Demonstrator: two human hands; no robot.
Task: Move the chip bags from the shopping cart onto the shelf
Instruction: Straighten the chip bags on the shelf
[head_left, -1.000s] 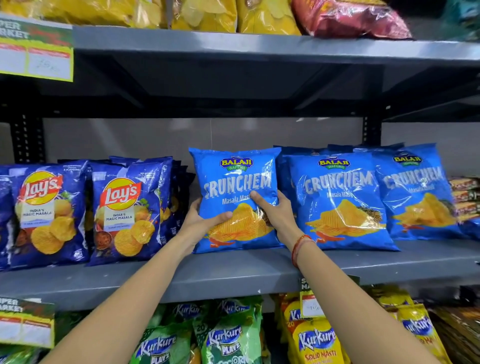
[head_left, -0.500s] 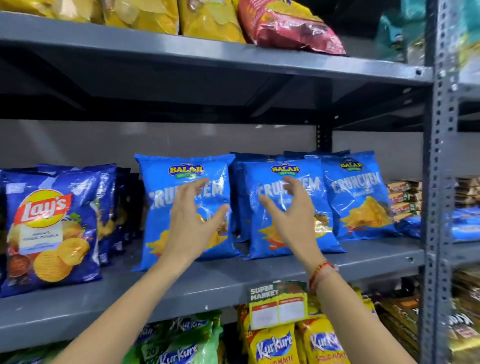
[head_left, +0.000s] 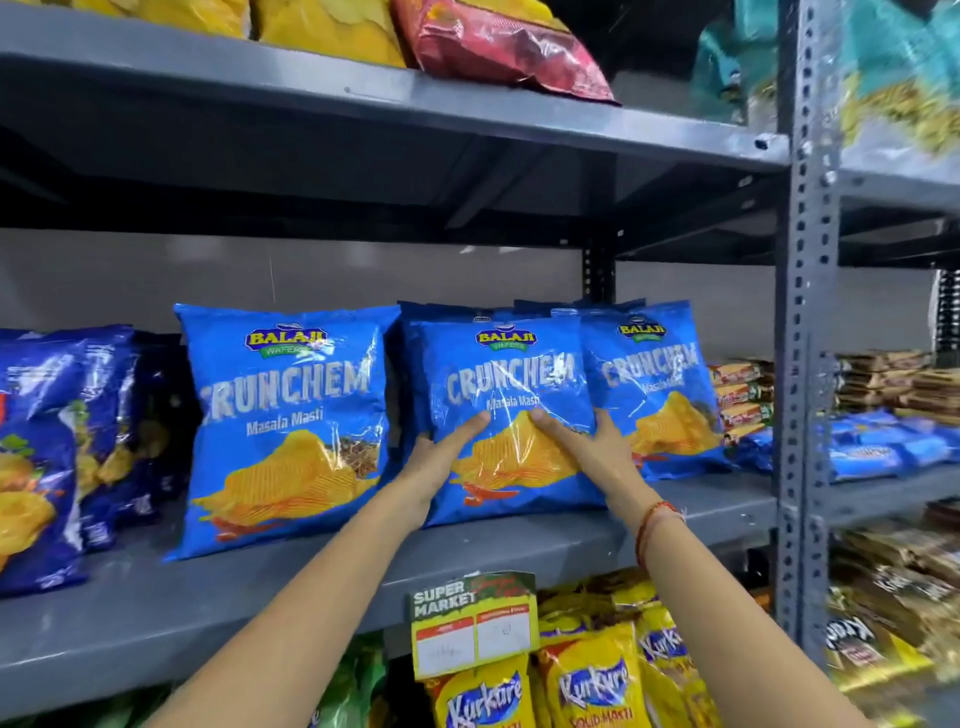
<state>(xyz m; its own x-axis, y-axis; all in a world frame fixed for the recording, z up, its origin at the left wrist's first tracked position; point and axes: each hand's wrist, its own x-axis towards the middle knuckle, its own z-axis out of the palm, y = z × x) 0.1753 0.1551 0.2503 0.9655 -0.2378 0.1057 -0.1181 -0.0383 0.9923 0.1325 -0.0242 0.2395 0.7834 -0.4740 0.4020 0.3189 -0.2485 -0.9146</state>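
Three blue Crunchem chip bags stand upright on the grey middle shelf (head_left: 156, 613). The left bag (head_left: 285, 426) stands alone, untouched. The middle bag (head_left: 509, 374) is gripped from both sides: my left hand (head_left: 441, 457) holds its lower left edge with the thumb across the front, and my right hand (head_left: 587, 447) holds its lower right edge. A third bag (head_left: 660, 395) leans behind it on the right. The shopping cart is out of view.
Dark blue Lay's bags (head_left: 52, 441) fill the shelf's left end. Yellow and red bags (head_left: 498, 47) lie on the shelf above. Kurkure packs (head_left: 592, 680) and a price tag (head_left: 472, 623) sit below. A perforated grey upright (head_left: 810, 312) separates the neighbouring bay of small packets (head_left: 883, 441).
Both hands released the left Crunchem bag, lifted open, then moved right and closed on the middle bag. The view has swung to the right.
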